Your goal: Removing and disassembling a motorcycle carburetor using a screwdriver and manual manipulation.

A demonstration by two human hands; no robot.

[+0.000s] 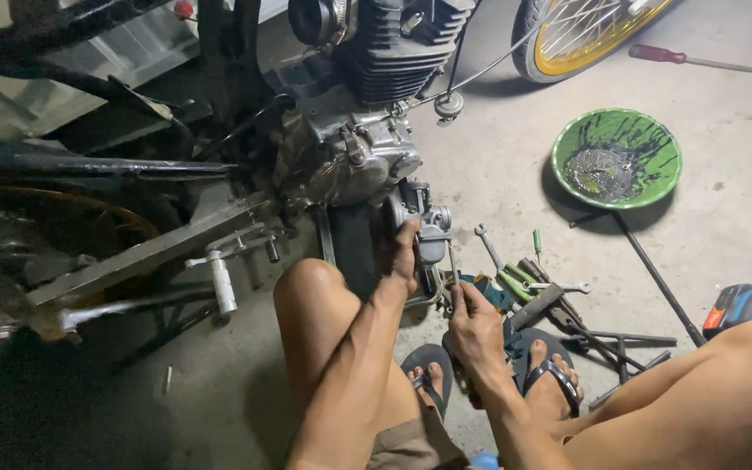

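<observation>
Concrete floor [498, 174]: left hand [400, 254] grips the small grey metal carburettor [429, 228]; right hand [472, 324], just below, pinches a thin upright screwdriver [453, 265].

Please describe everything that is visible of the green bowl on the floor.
The green bowl is round, shallow and wide, and looks like plastic. It stands upright on the concrete floor, to the right of the engine. Black streaks and smears run down its inner wall, and a dark, wet-looking residue lies at its bottom. A long thin dark rod lies on the floor with one end at the bowl's near rim. No hand touches it.
</observation>
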